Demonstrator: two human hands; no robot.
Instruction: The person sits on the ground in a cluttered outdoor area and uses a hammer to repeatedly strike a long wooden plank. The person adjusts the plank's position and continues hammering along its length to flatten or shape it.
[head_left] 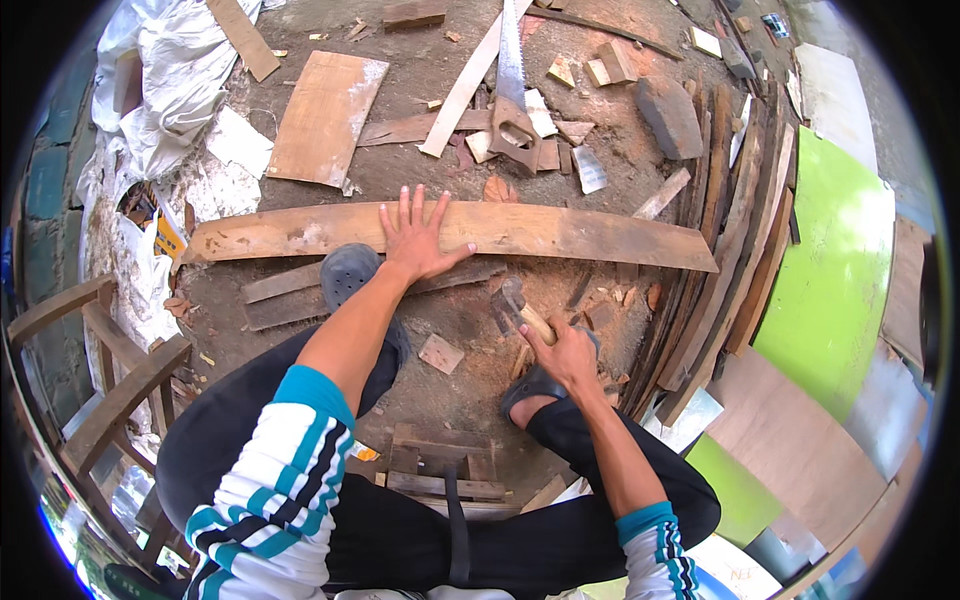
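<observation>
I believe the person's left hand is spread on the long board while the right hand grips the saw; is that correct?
Not quite: the head view shows the right hand gripping a hammer, not the saw, which lies beyond the long board. The left hand is indeed spread on that board.

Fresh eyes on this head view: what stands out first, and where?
The left hand is spread flat on a long wooden plank that crosses the middle of the view, while the right hand grips a hammer-like tool just below it. Then the bright lime-green panel at the right catches the eye, and the handsaw lying beyond the plank, top centre.
</observation>
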